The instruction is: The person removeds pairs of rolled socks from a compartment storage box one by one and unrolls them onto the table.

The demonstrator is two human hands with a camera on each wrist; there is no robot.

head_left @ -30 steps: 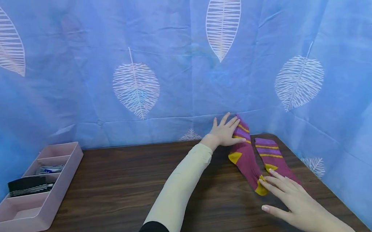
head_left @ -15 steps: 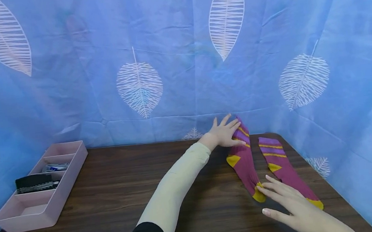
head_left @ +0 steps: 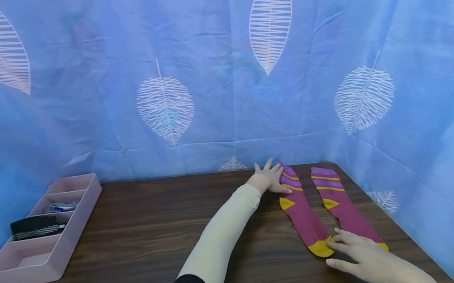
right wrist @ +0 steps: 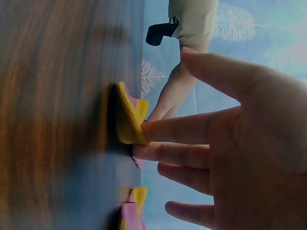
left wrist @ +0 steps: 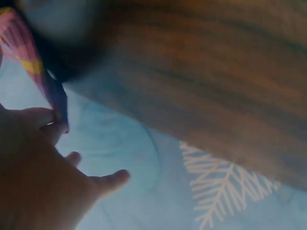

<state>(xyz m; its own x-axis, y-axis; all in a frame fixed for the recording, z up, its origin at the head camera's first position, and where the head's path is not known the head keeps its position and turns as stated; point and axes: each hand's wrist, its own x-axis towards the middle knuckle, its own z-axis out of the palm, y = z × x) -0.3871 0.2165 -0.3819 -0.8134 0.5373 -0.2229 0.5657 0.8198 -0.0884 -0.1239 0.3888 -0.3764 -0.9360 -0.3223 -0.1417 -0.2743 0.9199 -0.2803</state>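
Note:
Two maroon socks with purple striped cuffs and yellow heels and toes lie side by side at the table's right. My left hand [head_left: 268, 180] pinches the cuff of the left sock [head_left: 303, 217], its other fingers spread; the left wrist view shows that cuff [left wrist: 57, 98] at the fingertips. At the same sock's yellow toe, my right hand [head_left: 366, 257] touches with straight index and middle fingertips. Its thumb stands away from the toe [right wrist: 127, 120] in the right wrist view. The right sock [head_left: 350, 209] lies flat, its toe partly hidden behind my right hand.
A pink divided box [head_left: 75, 242] stands at the table's left, holding a black folded item [head_left: 33, 227] and a small clear packet [head_left: 62, 207]. A blue leaf-print curtain [head_left: 208, 107] hangs behind and along the right side of the dark wooden table [head_left: 146, 236].
Both hands have moved toward the near edge with the left sock. Its cuff has come down from in front of the curtain, and the sock lies flatter.

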